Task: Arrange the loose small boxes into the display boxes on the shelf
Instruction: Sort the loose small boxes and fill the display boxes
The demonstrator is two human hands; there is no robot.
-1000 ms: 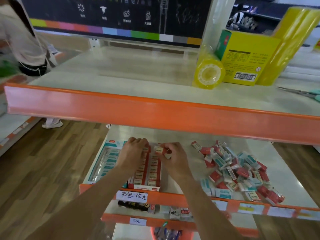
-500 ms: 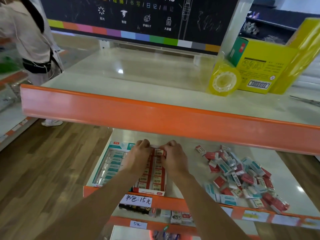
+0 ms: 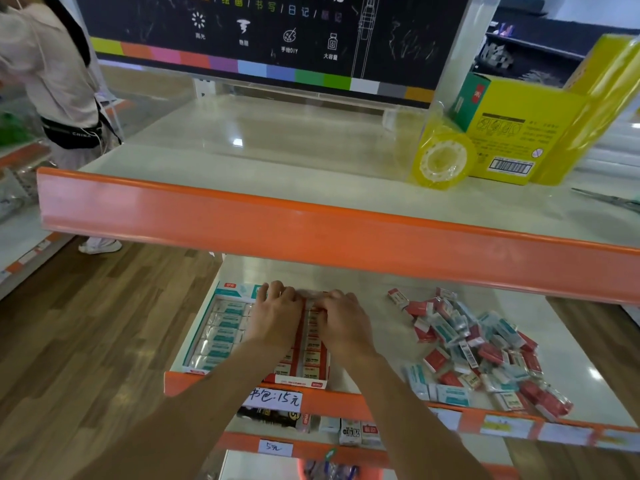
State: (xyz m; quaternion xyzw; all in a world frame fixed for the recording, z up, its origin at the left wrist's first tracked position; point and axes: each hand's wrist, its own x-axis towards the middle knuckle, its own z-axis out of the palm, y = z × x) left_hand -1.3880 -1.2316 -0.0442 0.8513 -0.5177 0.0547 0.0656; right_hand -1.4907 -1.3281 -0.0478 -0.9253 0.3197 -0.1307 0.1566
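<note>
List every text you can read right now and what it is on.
"书包:15元": handwritten white tag on the orange shelf edge.
"5元": lower white tag.
"2B": small boxes in the red display box.
"CHINA": black waist bag.
"手绘DIY", "大容量": black signboard.
Yellow carton print and the loose small boxes: too blurred.

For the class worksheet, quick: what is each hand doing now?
Left hand: palm down, flat on the red-and-white cardboard display box, holding nothing.
Right hand: fingers curled there; cannot tell.
</note>
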